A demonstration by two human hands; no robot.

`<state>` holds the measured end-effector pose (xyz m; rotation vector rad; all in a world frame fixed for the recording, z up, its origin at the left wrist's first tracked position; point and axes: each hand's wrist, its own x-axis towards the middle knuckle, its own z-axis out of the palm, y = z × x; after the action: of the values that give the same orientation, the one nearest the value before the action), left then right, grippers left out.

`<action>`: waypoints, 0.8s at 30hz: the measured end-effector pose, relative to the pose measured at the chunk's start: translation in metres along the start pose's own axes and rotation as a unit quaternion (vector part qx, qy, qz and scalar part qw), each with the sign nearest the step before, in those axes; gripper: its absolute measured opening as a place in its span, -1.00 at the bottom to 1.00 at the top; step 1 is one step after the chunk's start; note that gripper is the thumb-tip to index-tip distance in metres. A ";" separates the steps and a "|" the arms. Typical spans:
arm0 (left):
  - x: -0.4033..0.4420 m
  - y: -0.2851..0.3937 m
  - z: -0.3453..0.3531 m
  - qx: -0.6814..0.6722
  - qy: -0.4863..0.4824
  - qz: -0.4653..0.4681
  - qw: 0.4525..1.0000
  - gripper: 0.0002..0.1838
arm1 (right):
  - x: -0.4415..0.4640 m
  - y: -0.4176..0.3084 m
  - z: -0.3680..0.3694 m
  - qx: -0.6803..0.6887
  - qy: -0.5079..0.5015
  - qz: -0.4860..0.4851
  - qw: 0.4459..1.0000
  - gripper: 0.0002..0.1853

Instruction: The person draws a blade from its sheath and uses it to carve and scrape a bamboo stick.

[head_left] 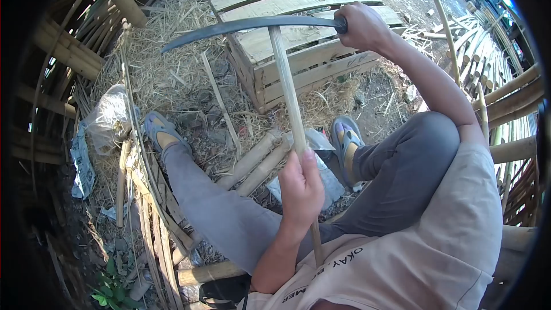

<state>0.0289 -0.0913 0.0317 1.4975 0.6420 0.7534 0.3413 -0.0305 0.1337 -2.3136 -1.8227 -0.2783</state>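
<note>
My right hand (363,27) is closed round the dark handle of a machete (229,24), whose long, slightly curved blade stretches out to the left. My left hand (302,192) grips a pale bamboo strip (287,80) partway along its length. The strip's lower end reaches down to my shirt, and its far end meets the blade; I cannot tell whether the edge has cut in. Behind the blade is a slatted wooden crate (321,63).
Shavings (160,57) cover the ground left of the crate. Bamboo poles (261,163) lie between my feet, near a white packet (324,181). A clear plastic bag (109,117) hangs at left. Stacked bamboo (479,49) lies at the far right.
</note>
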 end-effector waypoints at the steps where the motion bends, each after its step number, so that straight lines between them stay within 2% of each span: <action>1: -0.004 0.011 0.004 0.010 -0.010 0.034 0.999 -0.65 | -0.005 0.003 0.000 0.005 0.010 0.015 1.000 -0.86; 2: -0.004 0.021 0.007 0.022 -0.016 0.073 0.997 -0.65 | -0.005 0.003 -0.001 0.010 0.025 0.027 0.999 -0.86; 3: -0.007 0.030 0.013 -0.002 -0.049 0.062 0.997 -0.64 | -0.006 -0.010 -0.011 -0.090 -0.038 0.000 0.995 -0.84; 6: 0.003 0.010 0.006 -0.079 -0.024 -0.014 0.997 -0.63 | -0.015 -0.011 0.011 -0.065 -0.062 -0.073 0.993 -0.81; 7: 0.000 0.014 0.000 -0.136 -0.024 -0.056 0.989 -0.63 | -0.014 -0.006 0.018 -0.039 -0.029 -0.073 0.996 -0.79; 10: 0.003 0.024 -0.009 -0.189 0.005 -0.041 0.981 -0.62 | -0.004 0.009 0.012 0.043 -0.066 0.100 0.992 -0.76; 14: 0.007 0.017 -0.015 -0.175 -0.003 -0.087 0.981 -0.60 | -0.003 0.018 0.007 0.130 -0.077 0.159 0.976 -0.73; 15: 0.007 0.018 -0.015 -0.184 -0.007 -0.091 0.979 -0.60 | -0.005 0.015 0.004 0.145 -0.071 0.157 0.974 -0.65; 18: 0.007 0.020 -0.016 -0.211 -0.018 -0.102 0.972 -0.59 | -0.011 -0.004 -0.011 0.183 -0.077 0.171 0.965 -0.62; 21: 0.010 0.017 -0.018 -0.229 -0.016 -0.113 0.967 -0.58 | -0.010 -0.013 -0.014 0.167 -0.060 0.099 0.979 -0.57; 24: 0.013 0.016 -0.018 -0.236 -0.001 -0.123 0.964 -0.59 | -0.008 -0.026 -0.018 0.200 -0.124 0.036 0.971 -0.54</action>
<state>0.0224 -0.0705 0.0489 0.9605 0.5843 0.6555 0.3138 -0.0363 0.1497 -2.1908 -1.6961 0.3724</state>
